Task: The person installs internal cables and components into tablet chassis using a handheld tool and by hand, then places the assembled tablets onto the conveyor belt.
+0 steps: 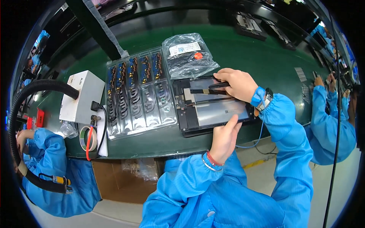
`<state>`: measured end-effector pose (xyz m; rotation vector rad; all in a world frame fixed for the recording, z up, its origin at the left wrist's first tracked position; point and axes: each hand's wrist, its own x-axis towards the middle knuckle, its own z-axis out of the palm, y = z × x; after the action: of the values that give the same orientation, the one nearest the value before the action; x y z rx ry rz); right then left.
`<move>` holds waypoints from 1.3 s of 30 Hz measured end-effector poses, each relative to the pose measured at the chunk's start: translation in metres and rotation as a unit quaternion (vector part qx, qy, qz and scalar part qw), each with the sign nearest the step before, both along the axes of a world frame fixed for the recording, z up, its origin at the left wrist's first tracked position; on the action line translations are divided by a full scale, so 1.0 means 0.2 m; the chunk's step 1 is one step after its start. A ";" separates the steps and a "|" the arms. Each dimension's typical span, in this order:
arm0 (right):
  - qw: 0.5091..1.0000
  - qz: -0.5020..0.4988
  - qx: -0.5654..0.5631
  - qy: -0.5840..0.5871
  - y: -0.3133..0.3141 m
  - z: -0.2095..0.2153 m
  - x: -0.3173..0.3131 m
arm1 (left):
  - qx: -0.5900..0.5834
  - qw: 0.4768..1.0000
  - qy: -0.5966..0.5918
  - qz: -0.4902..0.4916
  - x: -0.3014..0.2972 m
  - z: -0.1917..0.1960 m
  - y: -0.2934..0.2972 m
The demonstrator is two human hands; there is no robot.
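Tablet-like panel (pixel 213 110), dark-framed with a pale grey back, lay flat on the green desk (pixel 266 57), its near edge close to the desk's front rim. Left of it sat a clear blister tray (pixel 138 95) of small flex parts, its right edge touching or just beside the panel, and further left a white box (pixel 81 97) with a black hose, then a roll of tape (pixel 88 138) by the rim. The left hand (pixel 224 136) steadied the panel's near edge, fingers pressed together and the thumb laid up onto the frame; it gripped nothing else. The right hand (pixel 235 84) was curled shut around a slim dark tool (pixel 218 86) whose tip pointed left along a thin strip (pixel 205 91) across the panel's upper part.

Judging from this, the work would go best with the tool kept low and flat along the strip, pressure light, and the left hand bracing so the panel could not slide off the front rim. Open room lay behind and to the right of the panel; a crumpled clear bag (pixel 188 55) crowded the far-left corner. A co-worker's sleeve (pixel 327 114) stood well apart at right.
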<state>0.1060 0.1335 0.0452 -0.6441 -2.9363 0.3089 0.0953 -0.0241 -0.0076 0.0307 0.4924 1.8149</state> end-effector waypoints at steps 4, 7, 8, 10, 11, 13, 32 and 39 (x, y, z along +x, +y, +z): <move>0.999 0.026 0.029 0.029 -0.03 -0.08 0.01 | 0.008 0.953 0.118 -0.279 -0.08 -0.02 -0.24; 0.996 0.023 0.078 0.030 -0.04 -0.09 0.03 | 0.060 0.900 0.278 -0.331 -0.14 0.11 -0.41; 0.994 0.021 0.107 0.030 -0.03 -0.10 0.04 | 0.043 0.818 0.523 -0.236 -0.19 0.15 -0.42; 0.993 0.012 0.119 0.022 0.00 -0.09 0.04 | -0.044 0.619 0.783 -0.041 -0.28 0.16 -0.43; 0.996 0.032 0.079 0.032 0.02 -0.07 0.04 | -0.111 0.555 0.824 0.042 -0.32 0.15 -0.44; 0.995 0.065 0.004 0.078 0.04 -0.02 0.09 | -0.204 0.479 0.846 0.114 -0.41 0.11 -0.47; 0.585 -0.296 -0.615 0.438 -0.16 -0.10 0.81 | -0.140 0.570 0.799 0.133 -0.44 0.16 -0.43; 0.591 -0.184 -0.596 0.512 0.27 0.14 0.43 | 0.145 0.530 0.835 0.033 -0.47 0.26 -0.21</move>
<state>0.1926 0.1880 0.0723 -0.7197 -1.1075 1.8419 0.0008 -0.0670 0.0449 2.1674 1.4459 1.3303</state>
